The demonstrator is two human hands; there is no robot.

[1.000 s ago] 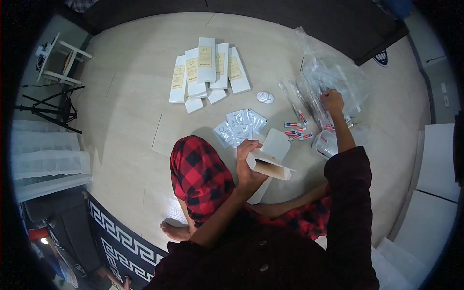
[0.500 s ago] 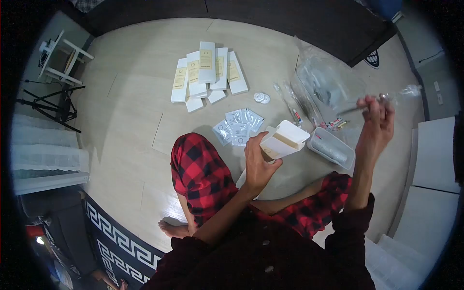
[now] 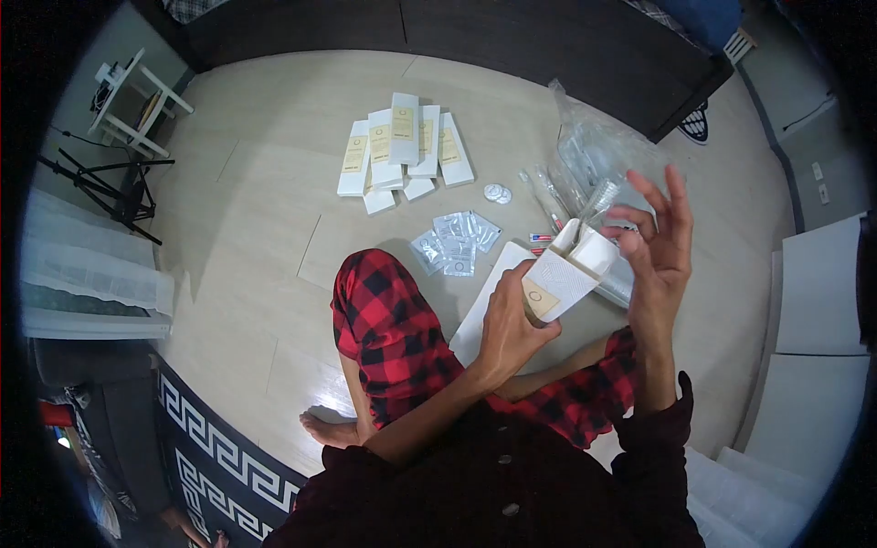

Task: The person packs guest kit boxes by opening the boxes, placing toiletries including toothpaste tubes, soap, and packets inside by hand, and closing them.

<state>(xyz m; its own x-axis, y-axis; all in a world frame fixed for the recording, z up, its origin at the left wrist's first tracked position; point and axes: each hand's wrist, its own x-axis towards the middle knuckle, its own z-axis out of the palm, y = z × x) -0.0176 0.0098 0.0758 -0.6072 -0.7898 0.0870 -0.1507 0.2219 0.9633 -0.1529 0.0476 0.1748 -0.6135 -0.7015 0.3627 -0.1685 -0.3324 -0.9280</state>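
My left hand [image 3: 513, 321] is wrapped round a small white box [image 3: 559, 285] with a gold label, its flaps standing open toward the upper right. A clear plastic-wrapped item [image 3: 598, 201] sticks out of the box's open end; what is inside the wrapping is too small to tell. Just right of the opening, my right hand [image 3: 660, 242] has its fingers spread, with nothing gripped in them. Behind the held box, a flat white box or board [image 3: 487, 306] rests by my legs. Partly hidden behind the box and right hand is a container [image 3: 617, 285].
Several white boxes with gold labels [image 3: 405, 132] are stacked ahead on the floor. Nearer lie silver sachets [image 3: 457, 239] and round white packets [image 3: 497, 193]. Wrapped toothbrush-like packs [image 3: 548, 196] and a large clear plastic bag [image 3: 594, 137] lie at the right. A dark bed frame [image 3: 438, 32] spans the back.
My right hand has come left from the plastic bag to the box, its fingers opening. A clear-wrapped item now pokes out of the box, which my left hand has shifted slightly right and down.
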